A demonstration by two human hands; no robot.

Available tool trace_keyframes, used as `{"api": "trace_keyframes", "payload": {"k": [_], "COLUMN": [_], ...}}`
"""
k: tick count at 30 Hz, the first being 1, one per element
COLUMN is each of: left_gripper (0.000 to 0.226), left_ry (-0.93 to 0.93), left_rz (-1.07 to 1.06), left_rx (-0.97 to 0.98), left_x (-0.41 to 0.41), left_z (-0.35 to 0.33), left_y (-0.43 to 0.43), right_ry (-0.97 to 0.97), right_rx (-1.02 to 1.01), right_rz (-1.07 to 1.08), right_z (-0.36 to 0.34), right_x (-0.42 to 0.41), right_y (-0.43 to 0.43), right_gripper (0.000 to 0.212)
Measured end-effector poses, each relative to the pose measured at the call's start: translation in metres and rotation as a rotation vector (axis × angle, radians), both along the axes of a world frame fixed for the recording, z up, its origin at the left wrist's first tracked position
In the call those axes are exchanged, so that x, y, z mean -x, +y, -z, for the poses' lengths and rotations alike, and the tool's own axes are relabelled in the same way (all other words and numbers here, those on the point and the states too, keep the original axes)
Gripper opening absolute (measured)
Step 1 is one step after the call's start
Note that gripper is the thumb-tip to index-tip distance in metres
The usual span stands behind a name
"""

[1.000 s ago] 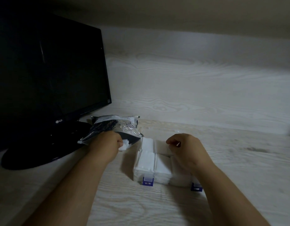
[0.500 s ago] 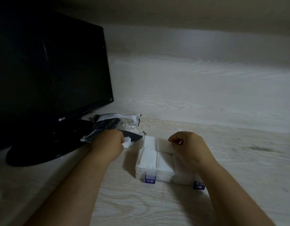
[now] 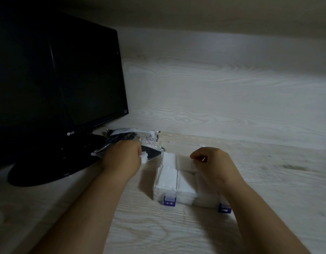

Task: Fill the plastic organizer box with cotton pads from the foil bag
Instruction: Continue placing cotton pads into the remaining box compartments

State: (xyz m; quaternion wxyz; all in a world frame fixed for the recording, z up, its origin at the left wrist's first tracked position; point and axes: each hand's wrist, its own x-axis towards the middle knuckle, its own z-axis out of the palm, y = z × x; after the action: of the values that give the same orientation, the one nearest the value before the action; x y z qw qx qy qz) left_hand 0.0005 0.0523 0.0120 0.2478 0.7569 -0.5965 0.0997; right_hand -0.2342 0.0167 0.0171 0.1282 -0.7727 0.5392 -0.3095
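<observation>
White cotton pads (image 3: 144, 158), likely soft, light and easily squashed, sat pinched in the curled left hand (image 3: 121, 159) at the mouth of the foil bag (image 3: 134, 139). The right hand (image 3: 212, 165) hung curled over the nearly full box (image 3: 168, 180); whether it gripped anything I could not tell. Bag and box lay side by side on the desk (image 3: 268, 180).

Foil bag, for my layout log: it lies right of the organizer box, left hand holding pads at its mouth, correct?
No. The head view shows the foil bag left of the organizer box; the left hand does hold pads at its mouth.
</observation>
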Motion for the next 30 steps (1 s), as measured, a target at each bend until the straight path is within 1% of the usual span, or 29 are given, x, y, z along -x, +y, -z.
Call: {"api": "trace_keyframes", "payload": {"k": [4,7,9,12,18,20,23,27,30], "left_gripper": [0.011,0.006,0.017,0.018,0.015,0.019,0.030,0.030,0.029], "left_ry": [-0.044,0.003,0.069,0.129,0.406,0.523,0.724,1.002,1.111], "left_rz": [0.061,0.120,0.133,0.128,0.180,0.209,0.249,0.296,0.337], "left_rx": [0.182,0.329,0.355,0.376,0.420,0.438,0.424,0.371,0.322], "left_x": [0.005,0.007,0.010,0.013,0.018,0.019,0.019,0.021,0.026], "left_z": [-0.004,-0.005,-0.006,-0.007,-0.008,-0.010,-0.011,-0.012,-0.013], "left_y": [0.004,0.004,0.005,0.004,0.004,0.003,-0.001,-0.002,-0.002], "right_ry": [-0.014,-0.021,-0.029,-0.028,-0.049,-0.069,-0.116,-0.248,-0.340], "right_rx": [-0.005,0.004,0.012,0.020,0.008,0.002,0.012,0.014,-0.042], "right_rz": [0.002,0.003,0.002,-0.002,-0.002,-0.002,-0.027,-0.113,-0.264], "right_z": [0.000,0.000,0.000,-0.001,0.000,0.000,-0.002,-0.005,-0.006], "right_x": [0.000,0.000,0.000,-0.001,-0.001,-0.001,-0.003,-0.008,-0.013], "right_y": [0.000,-0.001,-0.001,-0.002,-0.003,-0.002,0.000,0.006,0.012], "right_gripper": [0.024,0.024,0.024,0.024,0.023,0.023,0.021,0.014,0.014]}}
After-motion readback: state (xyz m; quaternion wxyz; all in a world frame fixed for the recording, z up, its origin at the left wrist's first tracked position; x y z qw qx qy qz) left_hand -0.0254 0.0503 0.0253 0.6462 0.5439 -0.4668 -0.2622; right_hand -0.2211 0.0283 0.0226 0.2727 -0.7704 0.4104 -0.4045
